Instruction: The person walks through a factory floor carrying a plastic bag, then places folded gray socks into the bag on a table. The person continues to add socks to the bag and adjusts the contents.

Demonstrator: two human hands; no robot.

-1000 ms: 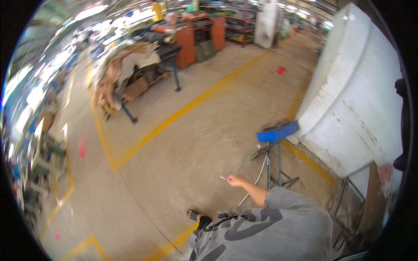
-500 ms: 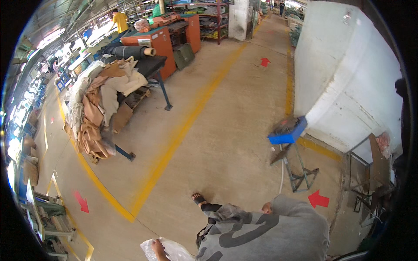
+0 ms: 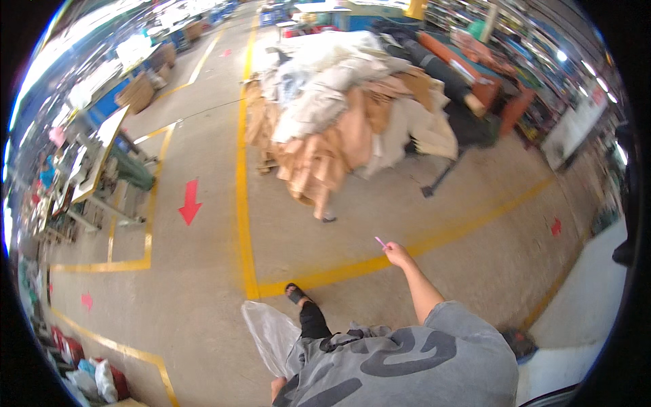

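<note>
My right hand [image 3: 396, 255] is stretched out in front of my body, its fingers closed on a small slim pink thing [image 3: 380, 241] that sticks out past the fingertips. Its exact kind is too small to make out. Down by my left side hangs a clear plastic bag [image 3: 266, 332], its lower part spread over the floor. My left hand [image 3: 277, 386] is at the bag's near end, mostly hidden by my grey shirt, with the fingers partly out of sight.
A large heap of tan, beige and white hides or fabric [image 3: 346, 129] lies ahead, with a dark roll [image 3: 434, 68] behind it. Yellow lines [image 3: 242, 203] mark the floor. Work tables [image 3: 102, 152] stand left, a white wall [image 3: 576, 305] right.
My view has swung left, bringing the heap to the middle. My right arm has come out forward with the pink thing showing. The plastic bag now hangs lower, beside my leg.
</note>
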